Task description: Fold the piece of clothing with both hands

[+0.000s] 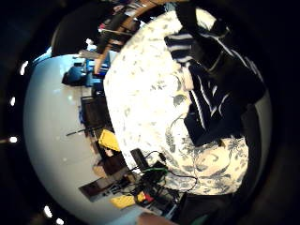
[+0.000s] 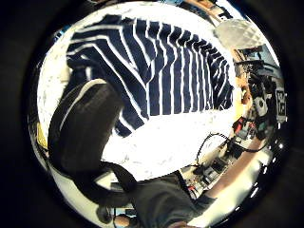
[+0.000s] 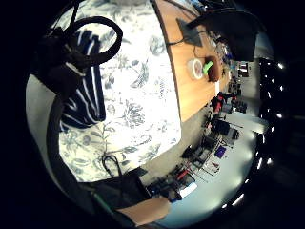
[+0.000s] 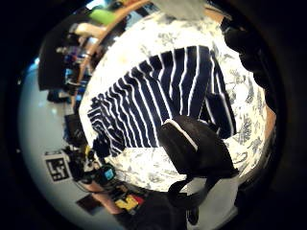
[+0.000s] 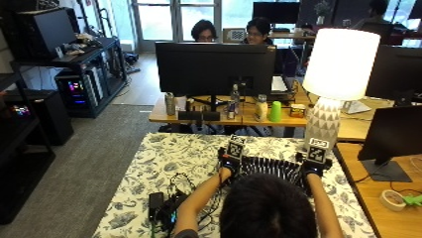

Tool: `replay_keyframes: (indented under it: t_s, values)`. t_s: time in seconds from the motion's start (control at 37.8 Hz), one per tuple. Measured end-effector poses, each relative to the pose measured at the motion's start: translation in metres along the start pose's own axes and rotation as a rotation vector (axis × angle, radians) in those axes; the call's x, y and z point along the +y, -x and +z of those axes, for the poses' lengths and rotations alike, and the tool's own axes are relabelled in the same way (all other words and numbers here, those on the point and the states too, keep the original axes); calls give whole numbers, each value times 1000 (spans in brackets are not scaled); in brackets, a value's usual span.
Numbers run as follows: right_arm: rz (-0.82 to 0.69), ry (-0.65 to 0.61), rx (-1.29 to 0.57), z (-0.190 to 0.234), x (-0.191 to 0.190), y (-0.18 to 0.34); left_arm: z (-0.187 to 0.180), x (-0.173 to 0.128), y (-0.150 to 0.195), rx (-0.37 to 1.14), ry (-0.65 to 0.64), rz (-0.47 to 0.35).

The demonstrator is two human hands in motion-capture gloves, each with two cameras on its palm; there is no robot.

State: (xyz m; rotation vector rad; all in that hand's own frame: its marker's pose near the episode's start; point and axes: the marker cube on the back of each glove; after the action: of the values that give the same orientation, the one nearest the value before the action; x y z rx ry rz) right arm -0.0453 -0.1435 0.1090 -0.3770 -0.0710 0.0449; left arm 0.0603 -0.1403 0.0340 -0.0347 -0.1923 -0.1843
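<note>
A navy and white striped garment (image 5: 270, 165) lies flat on the floral tablecloth (image 5: 175, 158), partly hidden behind the person's head. My left hand (image 5: 226, 168) is at its left edge and my right hand (image 5: 311, 169) at its right edge. In the left little finger side palm view the striped cloth (image 1: 208, 101) runs up into dark curled fingers (image 1: 220, 51). The right little finger side palm view shows the cloth (image 3: 86, 102) under the right hand's fingers (image 3: 59, 64). The thumb side palm views show the spread garment (image 2: 175, 71) (image 4: 158, 96), each with the other hand beside it.
A tall white lamp (image 5: 333, 74) stands just beyond the right hand. A black device with cables (image 5: 161, 202) lies on the table's near left. A wooden desk (image 5: 389, 203) with a monitor (image 5: 392, 141) adjoins on the right. Another desk with a monitor (image 5: 214, 62) and bottles stands behind.
</note>
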Motion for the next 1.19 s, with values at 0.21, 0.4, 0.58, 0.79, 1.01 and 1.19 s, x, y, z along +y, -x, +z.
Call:
replay_keyframes:
  t_s: [0.21, 0.4, 0.58, 0.79, 1.01, 1.19]
  values:
    - [385, -12, 114, 41, 4, -10, 75, 2, -15, 117, 306, -76]
    - [537, 157, 126, 82, -6, -14, 114, 4, -21, 206, 464, -45]
    - [553, 130, 118, 94, -16, -12, 119, -7, -20, 232, 411, -48]
    - [587, -5, 79, 90, -20, 1, 121, -12, -17, 196, 389, -116]
    - [508, -108, 95, 89, -24, 16, 111, -5, -10, 222, 441, -77]
    - [422, -182, 27, 59, -25, 26, 82, 7, 20, 240, 363, -30]
